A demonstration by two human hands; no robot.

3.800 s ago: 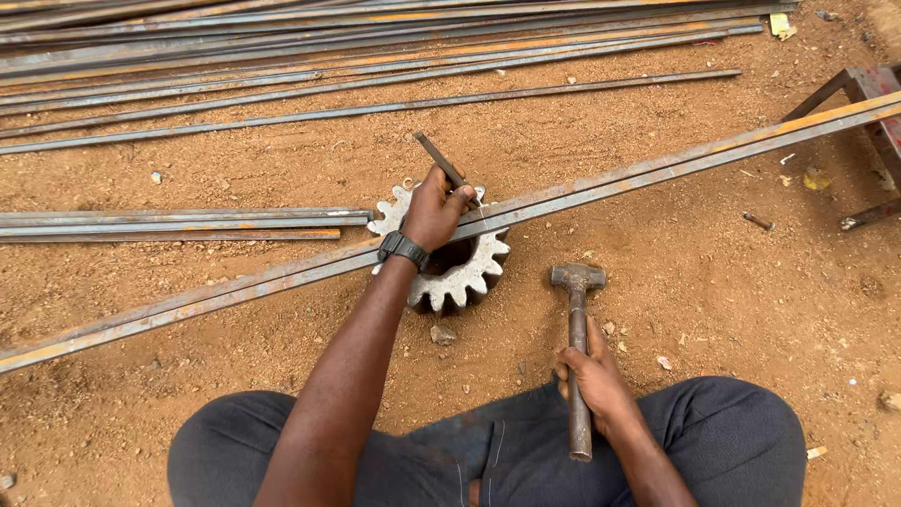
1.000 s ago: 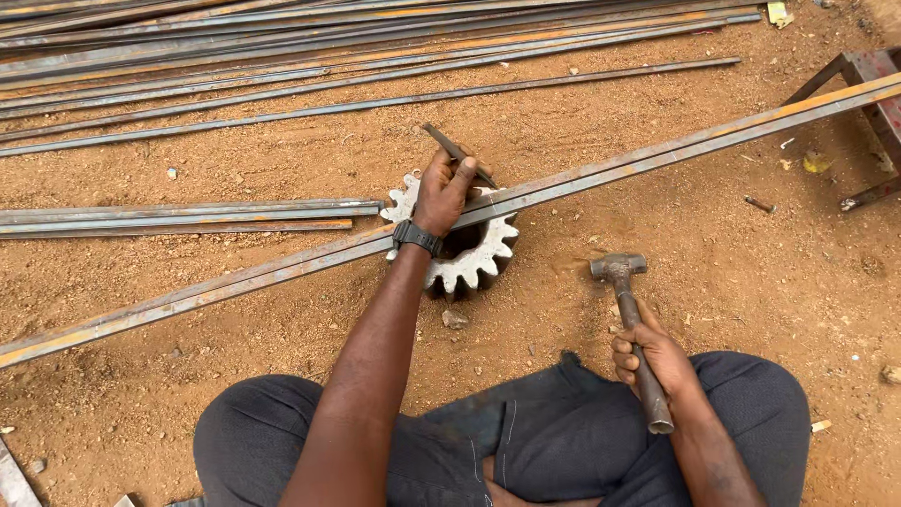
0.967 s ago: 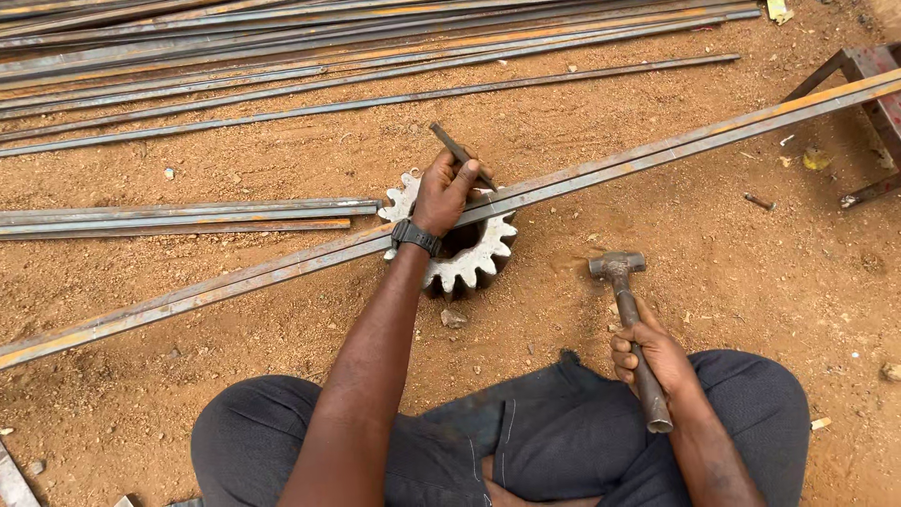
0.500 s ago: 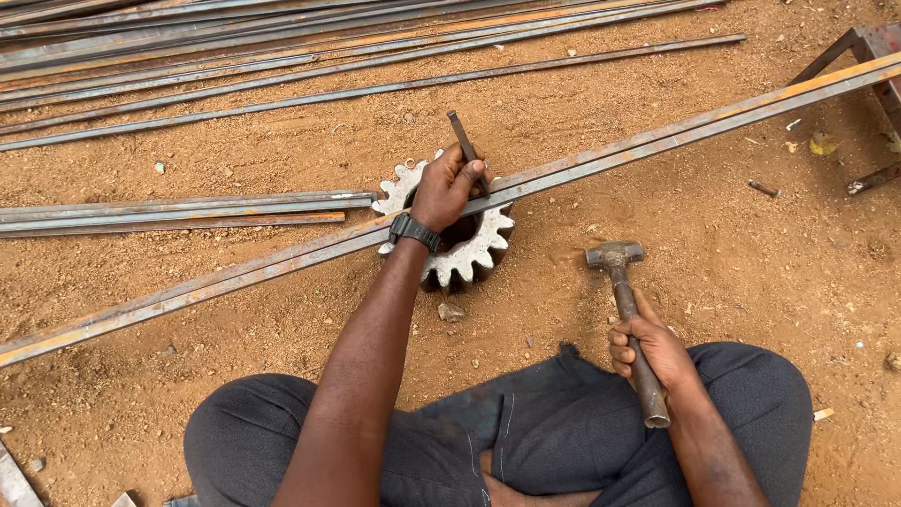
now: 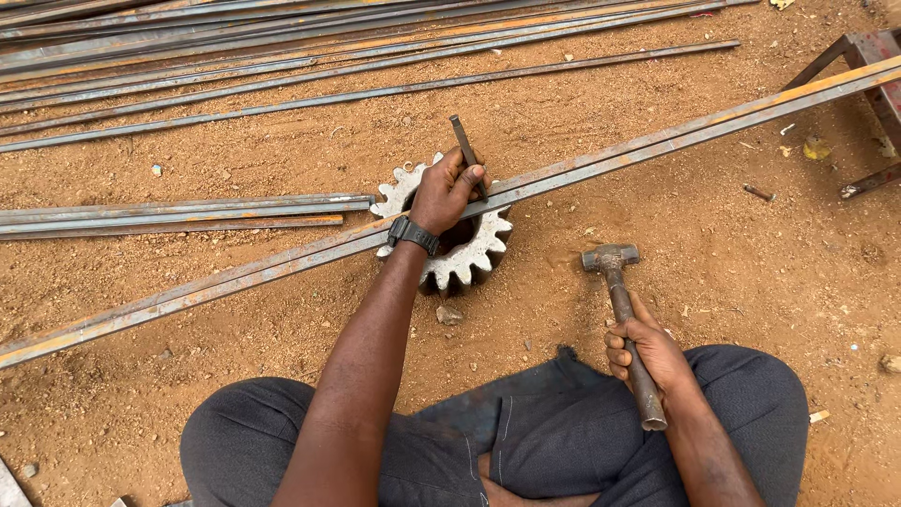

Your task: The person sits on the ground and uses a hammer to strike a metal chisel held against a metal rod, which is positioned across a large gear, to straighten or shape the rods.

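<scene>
You sat cross-legged on the reddish dirt ground [image 5: 751,282], dark trousers [image 5: 526,441] filling the lower part of the head view. Your left hand [image 5: 446,191] reached forward over a large pale toothed gear [image 5: 460,258] that lay flat on the ground. The fingers [image 5: 469,176] of that hand were closed around a short dark chisel [image 5: 463,143], which stood tilted, its upper end pointing away from you and its lower end hidden behind your hand. A black watch [image 5: 414,235] sat on that wrist.

A long rusty steel strip [image 5: 657,141] ran slantwise across the scene, from the lower left to the upper right, and passed over the top of the gear, right under your left hand. Whether the chisel tip touched the strip could not be told, since your hand covered the spot.

Your right hand [image 5: 648,352] rested near your right knee, its fingers wrapped tight around the handle of a hammer [image 5: 619,300]. The hammer head [image 5: 610,256] lay low against the dirt, well apart from the gear and to its right.

A small stone [image 5: 449,314] lay just below the gear. More steel bars [image 5: 188,211] lay in a short bundle to the left of the gear, and a larger spread of long rods [image 5: 282,56] ran along the far side. A dark red metal frame [image 5: 873,56] showed at the upper right edge.
</scene>
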